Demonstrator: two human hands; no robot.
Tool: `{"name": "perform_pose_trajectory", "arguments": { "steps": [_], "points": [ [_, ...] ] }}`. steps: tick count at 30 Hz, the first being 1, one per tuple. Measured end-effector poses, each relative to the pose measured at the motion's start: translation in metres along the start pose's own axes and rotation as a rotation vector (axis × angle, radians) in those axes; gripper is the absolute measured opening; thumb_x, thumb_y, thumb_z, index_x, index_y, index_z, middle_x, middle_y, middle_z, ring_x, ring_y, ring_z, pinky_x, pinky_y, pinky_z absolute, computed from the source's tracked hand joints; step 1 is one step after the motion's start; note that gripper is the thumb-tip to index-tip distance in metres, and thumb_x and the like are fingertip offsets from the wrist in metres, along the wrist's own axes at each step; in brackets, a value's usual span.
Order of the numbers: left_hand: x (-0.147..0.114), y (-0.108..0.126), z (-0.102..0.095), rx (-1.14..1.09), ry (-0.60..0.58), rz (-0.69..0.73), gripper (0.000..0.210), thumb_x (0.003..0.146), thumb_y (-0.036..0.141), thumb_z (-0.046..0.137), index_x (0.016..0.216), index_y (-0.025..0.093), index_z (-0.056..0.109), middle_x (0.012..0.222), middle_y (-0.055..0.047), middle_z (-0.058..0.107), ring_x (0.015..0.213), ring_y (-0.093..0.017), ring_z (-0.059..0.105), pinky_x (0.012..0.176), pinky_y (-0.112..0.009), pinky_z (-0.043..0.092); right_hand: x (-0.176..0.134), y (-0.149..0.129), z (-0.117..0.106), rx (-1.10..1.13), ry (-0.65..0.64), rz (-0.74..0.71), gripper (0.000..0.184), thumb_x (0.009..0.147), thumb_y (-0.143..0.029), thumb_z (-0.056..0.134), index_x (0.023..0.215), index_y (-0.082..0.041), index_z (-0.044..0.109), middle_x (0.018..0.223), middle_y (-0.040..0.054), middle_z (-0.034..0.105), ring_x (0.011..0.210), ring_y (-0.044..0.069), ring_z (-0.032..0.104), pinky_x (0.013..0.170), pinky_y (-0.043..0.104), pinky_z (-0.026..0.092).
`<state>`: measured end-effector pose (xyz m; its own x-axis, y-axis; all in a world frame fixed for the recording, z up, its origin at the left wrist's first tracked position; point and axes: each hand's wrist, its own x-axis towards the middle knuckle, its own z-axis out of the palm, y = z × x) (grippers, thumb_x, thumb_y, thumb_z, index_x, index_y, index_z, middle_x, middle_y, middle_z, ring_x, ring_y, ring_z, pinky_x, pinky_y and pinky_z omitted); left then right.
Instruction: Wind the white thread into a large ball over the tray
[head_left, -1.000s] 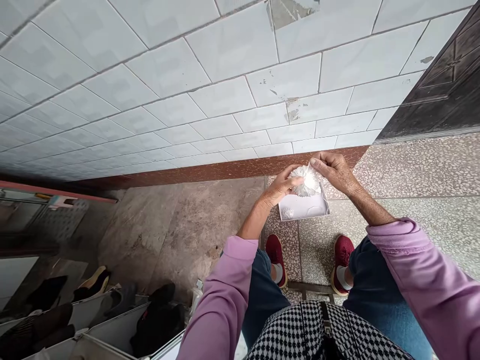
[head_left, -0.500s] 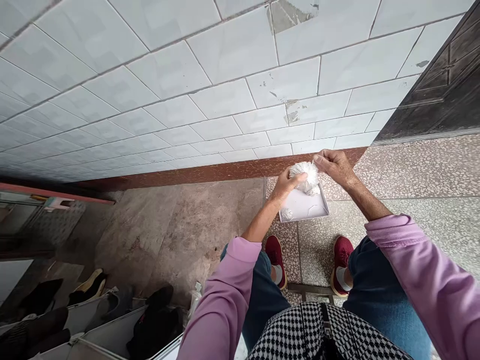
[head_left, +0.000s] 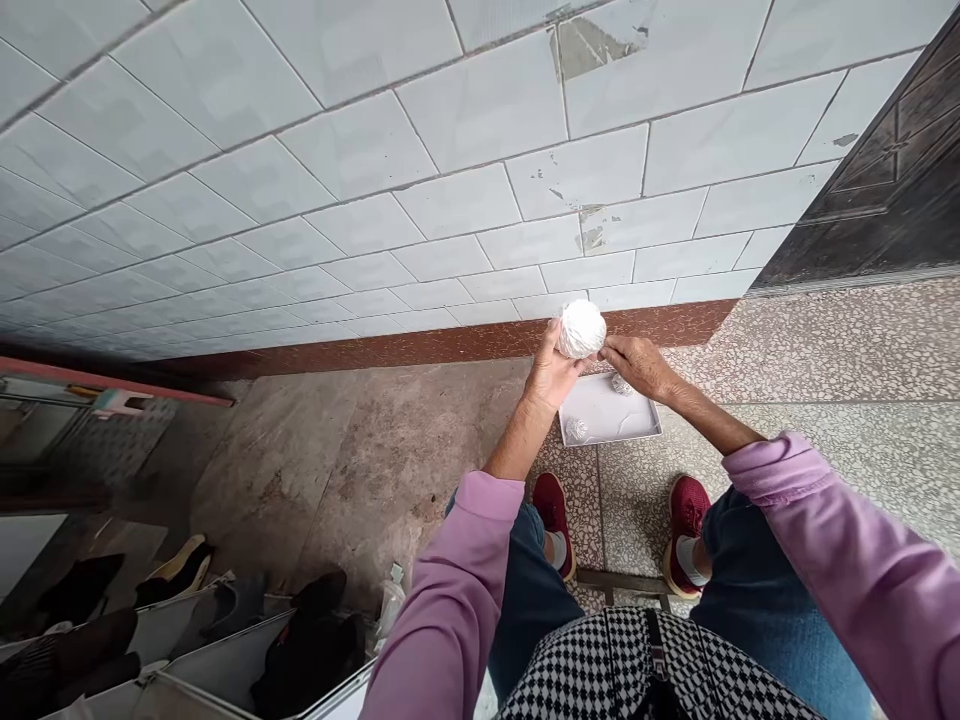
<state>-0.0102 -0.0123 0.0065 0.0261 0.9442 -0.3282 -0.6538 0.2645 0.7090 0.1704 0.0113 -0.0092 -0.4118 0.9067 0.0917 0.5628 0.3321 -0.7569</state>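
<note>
A round ball of white yarn (head_left: 583,329) is held up in front of the wall's base by my left hand (head_left: 555,372), its fingers and thumb curled around the underside and left of the ball. At the ball's lower right, my right hand (head_left: 641,366) is closed in a pinch on what looks like a strand of the yarn, too thin to see clearly. Below both hands, a shallow pale box lid (head_left: 604,410) lies on the floor. In it are a small white yarn ball (head_left: 576,430) at the near left and another small one (head_left: 621,384), partly covered by my right hand.
A white tiled wall (head_left: 450,210) with a brown base strip stands ahead, and a dark door (head_left: 892,200) at the right. My red shoes (head_left: 553,505) flank the lid's near side. A rack with dark shoes (head_left: 315,630) stands at the lower left.
My left hand has turned, and the yarn ball has moved left and slightly up, showing more of its surface. My right hand has come left and down, below the ball's right side.
</note>
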Motion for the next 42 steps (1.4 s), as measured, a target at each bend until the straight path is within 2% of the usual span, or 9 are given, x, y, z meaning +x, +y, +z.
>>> {"name": "perform_pose_trajectory", "arguments": {
  "steps": [5,9,14,20,26,29,33,37,42],
  "points": [
    [0.001,-0.001,-0.005,0.111,0.034,0.090,0.069,0.067,0.064,0.098,0.117,0.024,0.074,0.131,-0.010,0.078,0.128,-0.031,0.071,0.088,-0.035,0.061,-0.010,-0.013,0.000,0.039,-0.123,-0.042,0.027,0.103,-0.025,0.059,0.076,-0.022,0.062,0.074,0.0038,0.065,0.070,0.019,0.056,0.072,0.034,0.038],
    [0.003,0.002,-0.009,0.296,0.057,0.212,0.071,0.059,0.058,0.103,0.112,0.025,0.071,0.112,-0.004,0.077,0.104,-0.023,0.073,0.082,-0.032,0.057,-0.021,-0.021,-0.020,0.273,-0.222,-0.152,0.039,0.108,-0.047,0.061,0.083,-0.020,0.071,0.072,-0.0001,0.059,0.066,0.016,0.051,0.066,0.032,0.038],
    [0.002,-0.001,-0.007,0.512,-0.047,0.214,0.068,0.056,0.050,0.103,0.111,0.023,0.073,0.109,-0.004,0.077,0.098,-0.019,0.070,0.087,-0.032,0.054,-0.025,-0.029,-0.049,0.320,-0.022,-0.179,0.059,0.105,-0.074,0.063,0.080,-0.021,0.069,0.071,-0.0002,0.058,0.066,0.016,0.049,0.065,0.033,0.037],
    [-0.001,-0.014,0.000,0.412,-0.136,-0.030,0.069,0.055,0.060,0.105,0.104,0.020,0.077,0.103,-0.007,0.080,0.096,-0.023,0.073,0.088,-0.037,0.057,-0.022,-0.026,-0.050,0.366,0.158,-0.138,0.065,0.100,-0.081,0.066,0.071,-0.024,0.056,0.065,-0.0039,0.044,0.062,0.014,0.038,0.061,0.034,0.032],
    [-0.009,-0.019,0.004,0.368,-0.162,-0.071,0.077,0.064,0.074,0.099,0.117,0.022,0.077,0.123,-0.011,0.081,0.114,-0.032,0.076,0.093,-0.044,0.063,-0.017,-0.024,-0.039,0.412,0.165,-0.120,0.065,0.100,-0.082,0.065,0.071,-0.026,0.051,0.064,-0.0057,0.039,0.061,0.013,0.035,0.060,0.033,0.030],
    [-0.012,-0.015,0.003,0.480,-0.166,-0.140,0.081,0.063,0.075,0.099,0.123,0.027,0.074,0.124,-0.009,0.079,0.102,-0.027,0.076,0.082,-0.041,0.065,-0.017,-0.024,-0.039,0.372,0.147,-0.124,0.064,0.101,-0.081,0.062,0.072,-0.025,0.051,0.065,-0.0050,0.041,0.062,0.014,0.036,0.061,0.033,0.031],
    [-0.009,-0.011,0.003,0.536,-0.156,-0.121,0.077,0.061,0.066,0.103,0.120,0.026,0.073,0.114,-0.007,0.078,0.088,-0.021,0.071,0.074,-0.035,0.059,-0.017,-0.018,-0.045,0.316,0.168,-0.106,0.066,0.100,-0.083,0.062,0.070,-0.026,0.049,0.065,-0.0039,0.042,0.063,0.015,0.036,0.062,0.034,0.032],
    [-0.004,-0.010,0.004,0.452,-0.159,-0.079,0.072,0.059,0.056,0.105,0.116,0.022,0.076,0.113,-0.008,0.078,0.097,-0.022,0.071,0.084,-0.034,0.056,-0.015,-0.014,-0.046,0.365,0.202,-0.066,0.068,0.097,-0.086,0.065,0.070,-0.026,0.049,0.064,-0.0039,0.041,0.063,0.015,0.034,0.061,0.034,0.031],
    [-0.011,-0.010,0.005,0.348,-0.185,-0.036,0.072,0.061,0.055,0.106,0.120,0.025,0.077,0.120,-0.009,0.080,0.114,-0.028,0.074,0.101,-0.041,0.056,-0.014,-0.021,-0.035,0.399,0.181,-0.066,0.062,0.098,-0.081,0.067,0.075,-0.025,0.054,0.067,-0.0043,0.041,0.064,0.015,0.036,0.062,0.034,0.032]
  ]
}}
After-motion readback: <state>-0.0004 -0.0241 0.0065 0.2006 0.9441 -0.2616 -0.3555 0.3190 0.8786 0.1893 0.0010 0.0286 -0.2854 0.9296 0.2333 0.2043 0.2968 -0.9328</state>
